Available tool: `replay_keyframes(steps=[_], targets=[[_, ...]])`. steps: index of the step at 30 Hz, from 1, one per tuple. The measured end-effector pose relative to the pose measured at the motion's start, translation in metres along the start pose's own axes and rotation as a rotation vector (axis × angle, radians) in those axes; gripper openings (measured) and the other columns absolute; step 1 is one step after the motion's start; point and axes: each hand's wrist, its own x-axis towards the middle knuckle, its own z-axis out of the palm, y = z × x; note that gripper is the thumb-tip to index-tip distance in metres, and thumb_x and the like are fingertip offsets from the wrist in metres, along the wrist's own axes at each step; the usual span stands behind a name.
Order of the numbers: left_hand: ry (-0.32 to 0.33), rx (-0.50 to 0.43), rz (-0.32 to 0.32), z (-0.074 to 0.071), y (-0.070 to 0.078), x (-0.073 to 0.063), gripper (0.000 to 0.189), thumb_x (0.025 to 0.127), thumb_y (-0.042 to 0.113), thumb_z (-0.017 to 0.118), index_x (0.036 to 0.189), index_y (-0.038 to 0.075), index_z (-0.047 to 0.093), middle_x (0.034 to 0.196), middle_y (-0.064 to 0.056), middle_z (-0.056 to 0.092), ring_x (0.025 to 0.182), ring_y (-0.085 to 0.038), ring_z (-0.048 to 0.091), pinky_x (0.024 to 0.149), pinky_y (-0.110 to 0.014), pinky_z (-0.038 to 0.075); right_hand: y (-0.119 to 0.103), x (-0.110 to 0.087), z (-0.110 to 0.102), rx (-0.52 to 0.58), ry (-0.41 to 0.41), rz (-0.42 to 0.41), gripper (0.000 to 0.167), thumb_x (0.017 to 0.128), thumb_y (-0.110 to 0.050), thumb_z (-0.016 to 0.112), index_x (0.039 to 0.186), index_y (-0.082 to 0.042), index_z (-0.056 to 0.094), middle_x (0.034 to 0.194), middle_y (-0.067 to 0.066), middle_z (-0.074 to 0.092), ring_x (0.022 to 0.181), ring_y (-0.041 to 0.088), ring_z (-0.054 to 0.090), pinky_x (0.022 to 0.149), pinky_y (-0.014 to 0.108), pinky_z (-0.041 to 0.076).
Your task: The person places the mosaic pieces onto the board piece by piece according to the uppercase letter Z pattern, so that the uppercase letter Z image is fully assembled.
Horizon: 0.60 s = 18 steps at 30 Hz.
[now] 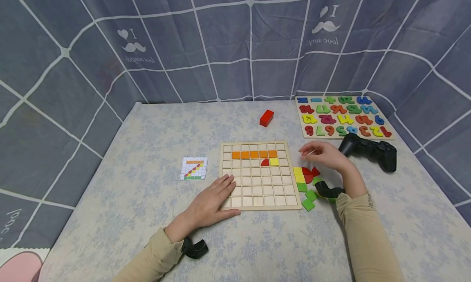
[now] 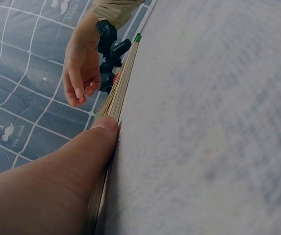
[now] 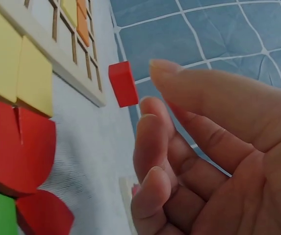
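Observation:
A wooden grid board (image 1: 261, 191) lies in the middle of the table. In it are a row of orange squares (image 1: 254, 154), a red quarter-round piece (image 1: 265, 163) and a yellow square (image 1: 274, 162). My left hand (image 1: 211, 201) rests with straight fingers on the board's lower left corner, thumb along the near edge. My right hand (image 1: 324, 154) hovers right of the board, its fingers loosely curled around nothing. Below it lie yellow squares (image 1: 299, 175), red rounded pieces (image 1: 307, 175) and green squares (image 1: 308, 204). The right wrist view shows the bare fingertips (image 3: 152, 127) beside these pieces.
Left of the board lies a pattern card (image 1: 194, 168). A red block (image 1: 266, 118) stands behind the board. At the back right are a number puzzle board (image 1: 344, 116) and a black game controller (image 1: 369, 151), close to my right hand. A patterned curtain (image 1: 228, 41) hangs behind the table.

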Motion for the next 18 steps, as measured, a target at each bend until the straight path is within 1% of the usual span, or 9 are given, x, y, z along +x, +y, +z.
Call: replay_keyframes(steps=[4, 9, 14, 18], targets=[[0.005, 0.001, 0.004, 0.0003, -0.0002, -0.0001, 0.081, 0.089, 0.06, 0.05, 0.144, 0.002, 0.035, 0.152, -0.011, 0.026, 0.141, -0.021, 0.016, 0.116, -0.03, 0.015, 0.0017, 0.001, 0.002, 0.029, -0.05, 0.021, 0.032, 0.089, -0.019, 0.066, 0.113, 0.002, 0.062, 0.096, 0.011, 0.062, 0.077, 0.026, 0.056, 0.068, 0.03, 0.05], [0.007, 0.0, 0.0, 0.0011, -0.0004, -0.0005, 0.081, 0.089, 0.059, 0.051, 0.144, 0.002, 0.035, 0.152, -0.011, 0.027, 0.141, -0.021, 0.017, 0.116, -0.03, 0.016, 0.005, 0.0036, 0.0052, 0.015, -0.107, 0.041, 0.034, 0.086, -0.022, 0.07, 0.111, 0.0, 0.062, 0.098, 0.01, 0.063, 0.077, 0.021, 0.053, 0.065, 0.028, 0.047], [0.006, 0.0, -0.005, 0.0014, -0.0001, -0.0006, 0.081, 0.089, 0.059, 0.051, 0.145, 0.002, 0.035, 0.152, -0.011, 0.026, 0.141, -0.021, 0.017, 0.116, -0.03, 0.016, 0.0079, 0.0054, 0.0082, -0.016, -0.124, 0.038, 0.035, 0.084, -0.02, 0.072, 0.11, 0.0, 0.063, 0.101, 0.01, 0.064, 0.083, 0.02, 0.054, 0.07, 0.029, 0.047], [0.006, -0.003, -0.004, 0.0009, 0.0002, -0.0003, 0.081, 0.089, 0.058, 0.051, 0.144, 0.002, 0.035, 0.152, -0.011, 0.026, 0.141, -0.021, 0.017, 0.116, -0.03, 0.016, 0.0069, 0.0057, 0.0092, -0.045, -0.135, 0.068, 0.036, 0.082, -0.022, 0.074, 0.11, 0.0, 0.064, 0.099, 0.009, 0.064, 0.084, 0.021, 0.054, 0.071, 0.029, 0.047]])
